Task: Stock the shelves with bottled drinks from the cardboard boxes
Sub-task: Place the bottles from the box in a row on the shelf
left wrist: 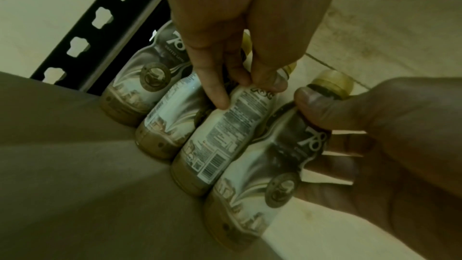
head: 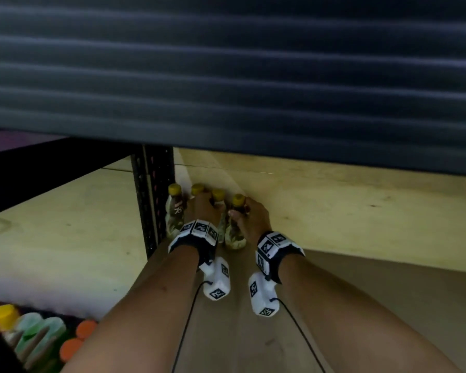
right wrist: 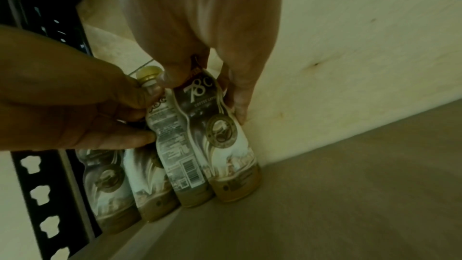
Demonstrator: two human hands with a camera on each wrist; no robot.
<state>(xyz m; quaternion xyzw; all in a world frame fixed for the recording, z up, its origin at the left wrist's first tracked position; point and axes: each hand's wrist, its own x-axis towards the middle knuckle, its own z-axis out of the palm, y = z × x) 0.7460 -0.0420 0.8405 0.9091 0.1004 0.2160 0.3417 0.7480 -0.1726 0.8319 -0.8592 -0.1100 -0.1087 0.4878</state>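
Observation:
Several coffee bottles with yellow caps stand in a row on the brown shelf board (head: 361, 305), beside a black slotted post (head: 151, 197). The leftmost bottle (head: 175, 211) and the second (left wrist: 170, 118) stand free. My left hand (head: 206, 211) holds the third bottle (left wrist: 225, 137) by its upper part, fingers curled round it (left wrist: 250, 86). My right hand (head: 249, 219) grips the rightmost bottle (head: 236, 235), thumb at its neck and fingers behind its shoulder (right wrist: 203, 94). That bottle (right wrist: 220, 145) touches the third one and stands upright.
Pale plywood (head: 334, 211) rises behind the bottles. A dark ribbed shelf underside (head: 226, 76) hangs low overhead. At the lower left are more bottles with yellow, green and orange caps (head: 38, 332). The brown board stretches to the right of the row.

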